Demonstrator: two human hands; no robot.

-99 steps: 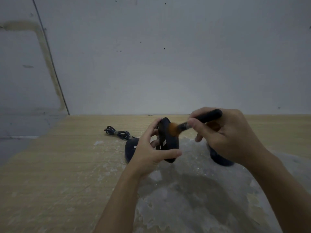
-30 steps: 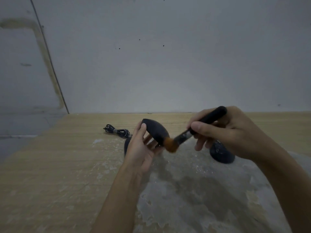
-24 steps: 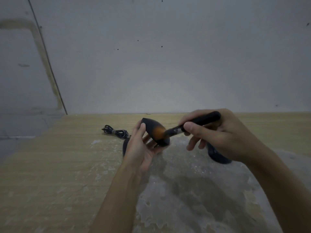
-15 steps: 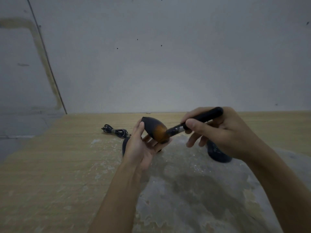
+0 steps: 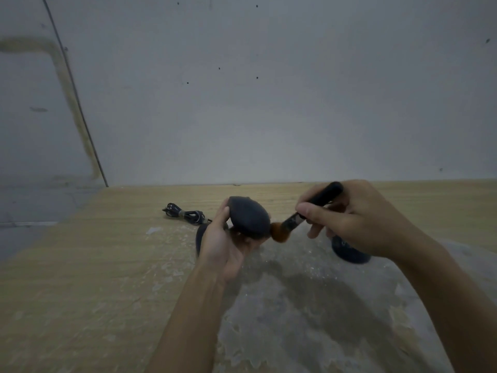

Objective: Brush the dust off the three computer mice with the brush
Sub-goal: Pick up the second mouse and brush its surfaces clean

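Left hand (image 5: 224, 247) gripping a dark mouse (image 5: 250, 217), holding it raised above the surface (image 5: 88, 270), thumb along its far-left edge. Right hand (image 5: 355, 219) pinching the brush (image 5: 309, 211) by its black handle, orange bristles touching the mouse's lower right end. Second mouse (image 5: 200, 235) lying on the surface, mostly hiding behind the left hand, its bundled cable (image 5: 184, 212) resting just beyond. Third mouse (image 5: 349, 251) sitting on the surface beneath the right hand, partly showing. Pale wall (image 5: 269, 103) rising behind.
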